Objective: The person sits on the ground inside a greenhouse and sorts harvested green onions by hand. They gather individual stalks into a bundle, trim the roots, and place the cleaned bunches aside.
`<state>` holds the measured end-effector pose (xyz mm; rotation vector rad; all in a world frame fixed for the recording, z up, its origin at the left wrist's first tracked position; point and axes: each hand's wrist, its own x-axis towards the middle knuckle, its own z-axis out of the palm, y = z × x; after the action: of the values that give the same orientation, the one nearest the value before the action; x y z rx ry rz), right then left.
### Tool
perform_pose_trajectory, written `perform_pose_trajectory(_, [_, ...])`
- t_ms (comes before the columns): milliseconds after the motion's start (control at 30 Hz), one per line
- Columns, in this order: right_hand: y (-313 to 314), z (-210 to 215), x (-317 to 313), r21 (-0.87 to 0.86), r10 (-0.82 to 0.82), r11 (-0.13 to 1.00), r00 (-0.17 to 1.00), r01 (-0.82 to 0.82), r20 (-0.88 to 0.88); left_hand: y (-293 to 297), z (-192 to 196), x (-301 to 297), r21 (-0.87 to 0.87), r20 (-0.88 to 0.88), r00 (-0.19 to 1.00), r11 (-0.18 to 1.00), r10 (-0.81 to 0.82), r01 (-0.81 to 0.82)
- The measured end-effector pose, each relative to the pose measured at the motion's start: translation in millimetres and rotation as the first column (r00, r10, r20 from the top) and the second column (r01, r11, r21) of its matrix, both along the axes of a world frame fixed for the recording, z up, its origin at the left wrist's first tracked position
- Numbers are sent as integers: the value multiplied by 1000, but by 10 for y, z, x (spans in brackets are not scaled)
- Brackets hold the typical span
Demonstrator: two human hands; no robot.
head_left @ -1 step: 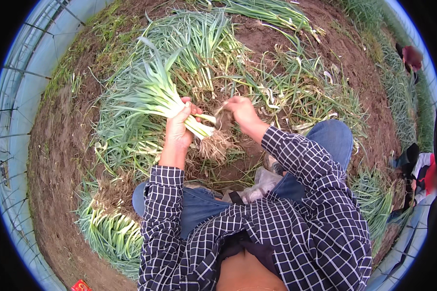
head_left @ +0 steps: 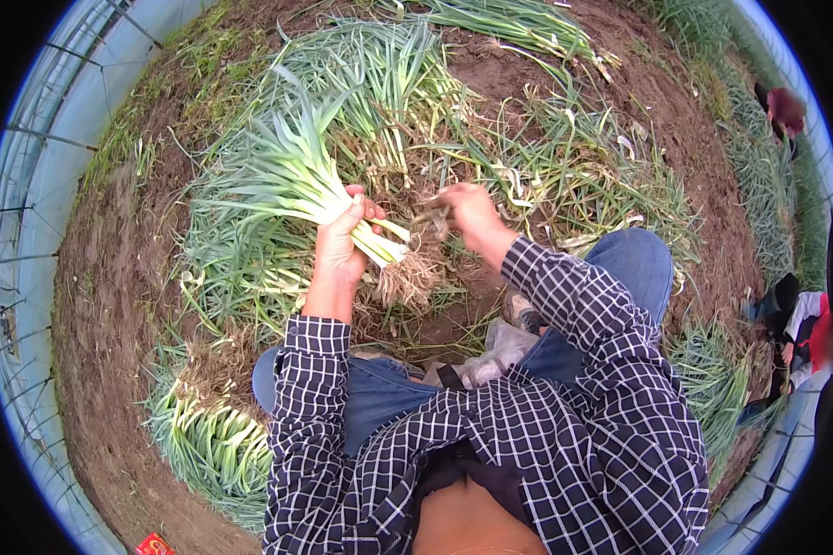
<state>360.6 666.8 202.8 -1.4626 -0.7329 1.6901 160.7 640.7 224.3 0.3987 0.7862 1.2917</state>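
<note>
Clearly, a fanned bunch of green, white-stemmed leaves (head_left: 307, 178) is spreading toward eleven o'clock from the bare left hand (head_left: 341, 233) clasping it; at that hand's three o'clock, the bare right hand (head_left: 473, 218) is pinching blurred brown fibres (head_left: 432, 219).

Along the left edge of the ground (head_left: 106, 305), bare soil offered a hand a low way past. Farther in, heaped green stalks (head_left: 370, 69) barred the far side, while a second heap (head_left: 213, 435) filled the near left beside the left knee (head_left: 266, 377). The left hand (head_left: 342, 231) and its gripped bunch (head_left: 310, 176) blocked the middle. Only a small gap parted the bunch's roots (head_left: 409, 277) from the right hand (head_left: 473, 217), a blurred brown shred (head_left: 435, 220) reaching into it. Nearer, a plastic bag (head_left: 495, 356) obstructed the space between the legs.
</note>
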Motion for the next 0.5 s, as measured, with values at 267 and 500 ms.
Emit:
perform_pose_trajectory(267, [-61, 103, -9, 181, 542, 840, 781, -511, -311, 14, 18, -6, 11, 5, 1000, 1000, 14, -14])
perform_pose_trajectory(500, [71, 76, 114, 66, 617, 718, 588, -693, -523, 155, -3, -306, 0, 188, 980, 997, 71, -72])
